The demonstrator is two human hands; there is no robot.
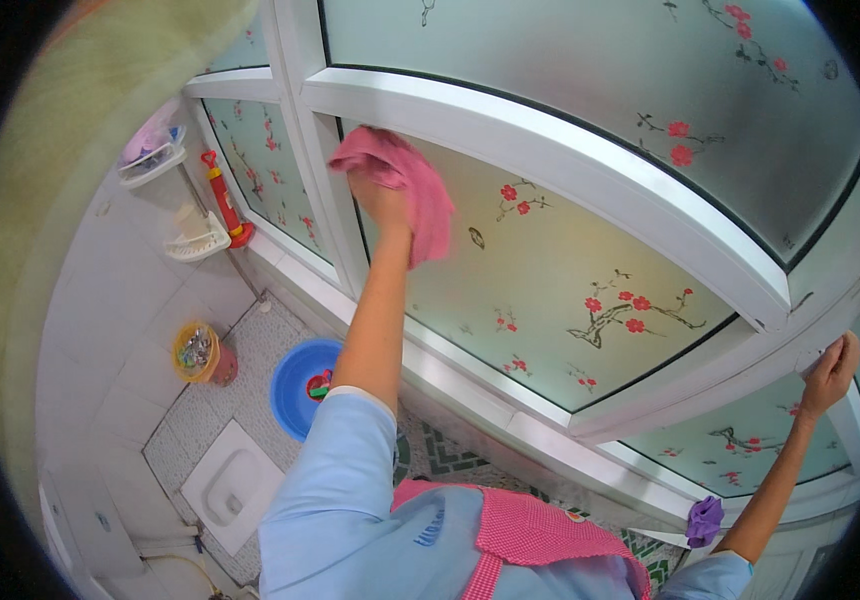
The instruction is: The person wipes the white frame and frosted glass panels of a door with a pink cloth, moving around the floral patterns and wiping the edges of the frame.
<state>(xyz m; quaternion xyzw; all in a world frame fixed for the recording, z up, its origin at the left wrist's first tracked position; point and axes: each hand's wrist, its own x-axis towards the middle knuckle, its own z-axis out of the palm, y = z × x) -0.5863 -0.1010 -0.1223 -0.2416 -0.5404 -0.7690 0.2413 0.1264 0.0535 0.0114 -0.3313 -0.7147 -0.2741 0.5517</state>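
A pink cloth (430, 199) is bunched in my left hand (379, 196), pressed at the upper left corner of a frosted glass panel (542, 277) with red blossom and branch patterns. The cloth covers most of the fingers. My right hand (833, 371) is far to the right, its fingers curled at the edge of the white door frame (737, 375); whether it grips the edge is unclear. A white crossbar (550, 169) runs above the panel.
A blue basin (291, 394) with small colourful items stands on the tiled floor, near a squat toilet (231, 487) and a waste bin (204, 356). A red and yellow pump (225, 199) stands by a corner shelf (201, 240). A purple cloth (704, 521) lies on the low ledge.
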